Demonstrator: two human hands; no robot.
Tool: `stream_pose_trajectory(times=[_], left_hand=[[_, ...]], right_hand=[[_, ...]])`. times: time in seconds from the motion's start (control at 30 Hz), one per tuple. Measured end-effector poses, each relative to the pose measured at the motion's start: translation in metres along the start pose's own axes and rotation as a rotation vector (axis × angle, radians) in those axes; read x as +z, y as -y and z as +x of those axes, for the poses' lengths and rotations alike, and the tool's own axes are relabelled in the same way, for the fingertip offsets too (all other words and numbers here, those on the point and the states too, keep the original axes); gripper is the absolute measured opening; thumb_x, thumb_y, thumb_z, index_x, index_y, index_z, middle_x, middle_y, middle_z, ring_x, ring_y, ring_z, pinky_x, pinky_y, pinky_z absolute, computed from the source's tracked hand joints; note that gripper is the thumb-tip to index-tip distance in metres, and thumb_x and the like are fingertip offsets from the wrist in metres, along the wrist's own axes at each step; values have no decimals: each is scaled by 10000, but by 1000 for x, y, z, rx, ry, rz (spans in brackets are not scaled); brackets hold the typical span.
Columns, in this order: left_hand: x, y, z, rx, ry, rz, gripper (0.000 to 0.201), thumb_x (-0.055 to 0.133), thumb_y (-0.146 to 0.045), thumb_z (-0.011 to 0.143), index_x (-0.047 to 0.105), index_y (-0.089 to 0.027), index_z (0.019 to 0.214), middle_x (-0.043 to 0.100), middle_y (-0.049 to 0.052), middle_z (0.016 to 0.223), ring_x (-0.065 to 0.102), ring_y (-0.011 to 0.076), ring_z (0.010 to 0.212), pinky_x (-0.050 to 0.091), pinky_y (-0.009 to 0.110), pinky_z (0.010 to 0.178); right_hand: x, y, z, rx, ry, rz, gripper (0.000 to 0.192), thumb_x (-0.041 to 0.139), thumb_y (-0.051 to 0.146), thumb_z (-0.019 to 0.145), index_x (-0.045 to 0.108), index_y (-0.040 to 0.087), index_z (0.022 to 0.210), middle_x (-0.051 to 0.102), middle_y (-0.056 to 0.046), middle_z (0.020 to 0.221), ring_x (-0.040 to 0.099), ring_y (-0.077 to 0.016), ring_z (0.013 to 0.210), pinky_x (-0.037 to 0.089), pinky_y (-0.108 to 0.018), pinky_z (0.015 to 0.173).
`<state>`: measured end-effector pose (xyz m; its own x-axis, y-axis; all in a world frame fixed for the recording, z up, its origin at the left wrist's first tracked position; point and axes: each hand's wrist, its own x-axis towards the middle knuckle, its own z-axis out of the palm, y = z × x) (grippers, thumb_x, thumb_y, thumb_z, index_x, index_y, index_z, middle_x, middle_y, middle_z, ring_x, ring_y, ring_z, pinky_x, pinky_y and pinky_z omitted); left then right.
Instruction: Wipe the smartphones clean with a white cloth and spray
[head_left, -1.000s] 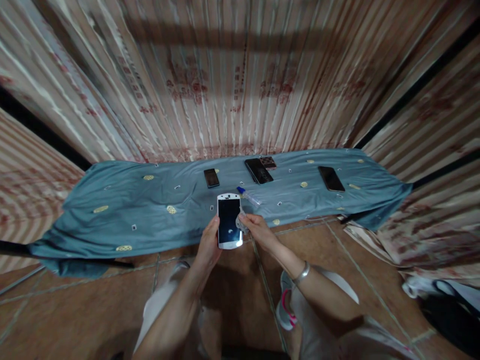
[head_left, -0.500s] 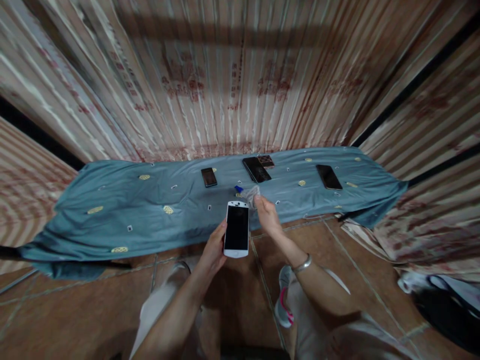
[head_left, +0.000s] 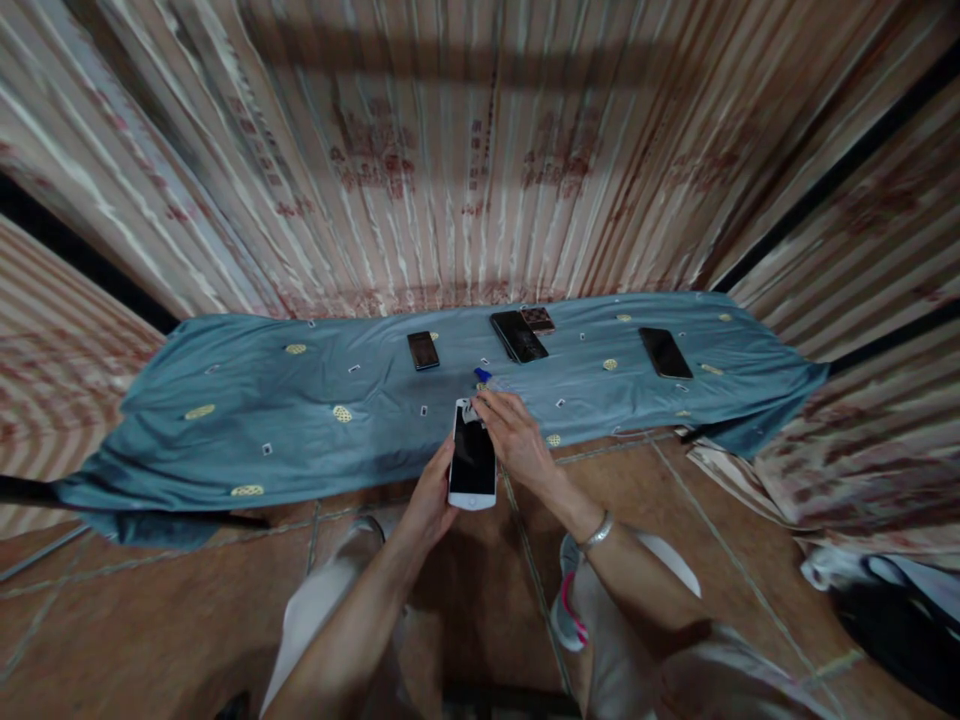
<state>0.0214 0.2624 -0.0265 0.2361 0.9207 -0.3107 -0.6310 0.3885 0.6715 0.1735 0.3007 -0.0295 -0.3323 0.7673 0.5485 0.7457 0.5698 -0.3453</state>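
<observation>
My left hand [head_left: 433,492] is closed round the left side of a white smartphone [head_left: 473,465] with a dark screen, held above the table's near edge. My right hand [head_left: 514,436] lies over the phone's upper right corner, fingers together. A thin, pale crumpled cloth [head_left: 470,412] shows under those fingers against the top of the screen; most of it is hidden. Just beyond the fingertips, a small blue object [head_left: 482,375] rests on the table; its kind is unclear.
A blue patterned cloth [head_left: 300,440] covers the long table. On it lie a small dark phone [head_left: 423,351], a larger black phone [head_left: 519,336] beside a dark patterned square [head_left: 538,320], and another black phone [head_left: 665,353] at right. Striped curtains [head_left: 450,150] hang behind.
My right hand has moved left with the pale cloth, from beside the phone onto the top of its screen. My left hand keeps its hold on the phone. The view has shifted slightly.
</observation>
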Motion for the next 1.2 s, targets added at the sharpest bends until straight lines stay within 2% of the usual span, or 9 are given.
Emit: stream_pose_trajectory(times=[0.17,0.33,0.43,0.57,0.7,0.8,1.03,1.1,1.2], left_hand=[[0,8,-2,-94,-33,-5,365,693,-425,794,691,-189,1072,749,55,1009,694,248,971,538,389,880],[-9,12,4,-71,-114,-39,381,693,-504,772,711,-170,955,753,68,992,663,252,1059,492,377,952],[-11,9,7,-29,-142,-50,377,704,-474,774,712,-157,976,746,83,1043,636,250,1120,453,358,999],[-16,1,9,-16,-193,-54,416,627,-544,814,714,-165,963,754,78,973,634,245,1123,462,345,986],[-22,-5,10,30,-236,-27,480,542,-627,830,728,-187,869,746,40,876,663,208,1057,492,282,933],[-21,-3,7,33,-192,-1,503,529,-643,829,732,-185,859,748,58,937,655,224,1085,512,299,915],[1,10,-27,-32,-113,57,466,521,-577,866,719,-189,1031,753,87,1000,685,250,1008,582,328,737],[4,13,-43,-41,-111,40,492,499,-596,869,724,-182,1008,755,93,975,687,256,1001,583,332,741],[4,19,-65,-61,-160,-36,585,430,-655,869,726,-153,924,754,110,939,686,271,1009,569,361,814]], right_hand=[[9,3,1,51,-23,-25,437,342,113,962,585,143,1324,639,-143,1245,544,-264,1162,472,-455,1032],[23,23,-3,21,-34,4,464,316,72,934,505,-12,1350,537,-226,1351,446,-288,1272,419,-464,1087],[28,34,-7,6,-6,57,496,310,64,927,442,20,1404,485,-216,1403,401,-287,1311,414,-492,1086],[31,50,-16,-53,37,105,568,366,50,910,355,119,1474,461,-176,1431,400,-285,1310,419,-510,1077],[31,64,-26,-172,81,76,556,413,41,898,399,124,1448,475,-171,1418,440,-278,1271,443,-455,1064],[25,60,-27,-224,108,19,486,415,57,916,471,100,1397,504,-181,1389,468,-276,1245,450,-436,1058],[-4,35,-15,-69,58,-57,461,407,90,932,525,156,1373,553,-163,1342,507,-275,1222,479,-450,1031],[-8,45,-25,-65,38,-41,455,404,87,932,532,138,1365,564,-171,1326,509,-279,1220,483,-453,1026],[-6,77,-58,-96,13,-8,502,403,63,916,477,129,1408,546,-170,1360,476,-284,1263,457,-484,1052]])
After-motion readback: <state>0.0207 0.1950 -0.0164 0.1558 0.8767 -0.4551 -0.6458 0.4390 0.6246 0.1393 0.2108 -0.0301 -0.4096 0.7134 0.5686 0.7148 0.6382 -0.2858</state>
